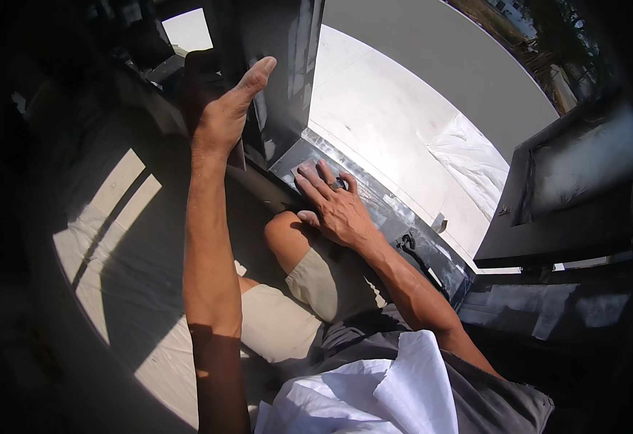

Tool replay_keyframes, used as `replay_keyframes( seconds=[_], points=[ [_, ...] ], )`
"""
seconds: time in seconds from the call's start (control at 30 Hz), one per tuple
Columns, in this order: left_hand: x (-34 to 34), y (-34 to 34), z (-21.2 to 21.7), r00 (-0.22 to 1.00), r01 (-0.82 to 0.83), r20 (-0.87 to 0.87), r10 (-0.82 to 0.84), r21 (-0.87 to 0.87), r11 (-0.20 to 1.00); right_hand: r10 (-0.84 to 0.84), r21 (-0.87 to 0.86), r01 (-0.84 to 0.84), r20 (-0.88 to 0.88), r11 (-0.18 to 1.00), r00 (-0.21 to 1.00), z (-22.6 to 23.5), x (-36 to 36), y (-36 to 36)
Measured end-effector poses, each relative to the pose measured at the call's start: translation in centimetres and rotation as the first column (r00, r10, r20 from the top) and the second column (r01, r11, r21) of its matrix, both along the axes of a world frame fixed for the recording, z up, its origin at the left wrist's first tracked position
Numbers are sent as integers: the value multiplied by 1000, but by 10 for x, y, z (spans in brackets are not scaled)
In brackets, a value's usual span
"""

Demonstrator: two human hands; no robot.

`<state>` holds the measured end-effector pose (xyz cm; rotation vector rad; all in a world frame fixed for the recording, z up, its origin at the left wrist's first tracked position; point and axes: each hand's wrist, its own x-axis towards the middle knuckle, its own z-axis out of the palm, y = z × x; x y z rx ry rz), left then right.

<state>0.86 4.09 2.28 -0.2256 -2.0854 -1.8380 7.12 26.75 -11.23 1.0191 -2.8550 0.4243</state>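
My right hand lies palm down on the sill of a dark frame, which is smeared with whitish dust. Its fingers are stretched and somewhat apart, and a ring shows on one. Whether anything thin lies under the fingertips is hard to make out. Higher and to the left, my left hand is raised against the dark upright post. Its thumb points up and away, dusty at the tip. The other fingers are hidden in shadow. A thin brownish edge shows just below this hand; what it belongs to is unclear.
A black latch-like fitting sits along the sill, right of my right forearm. At the right stands a dark panel with a pale dusty patch. White sheeting lies beyond the sill. My bent knee is close below it.
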Motion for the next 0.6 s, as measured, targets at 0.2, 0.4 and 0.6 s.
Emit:
replay_keyframes(
  seconds=[0.2,0.4,0.6],
  points=[
    [12,-10,3,997,-65,51,65,-2,998,-96,31,96,15,995,995,-21,59,29],
    [2,4,4,1000,-8,28,7,50,999,-36,-42,34,-48,999,998,-14,-3,-6],
    [10,-5,5,995,-49,93,45,40,998,-99,-37,98,-15,994,995,-20,50,17]
  ],
)
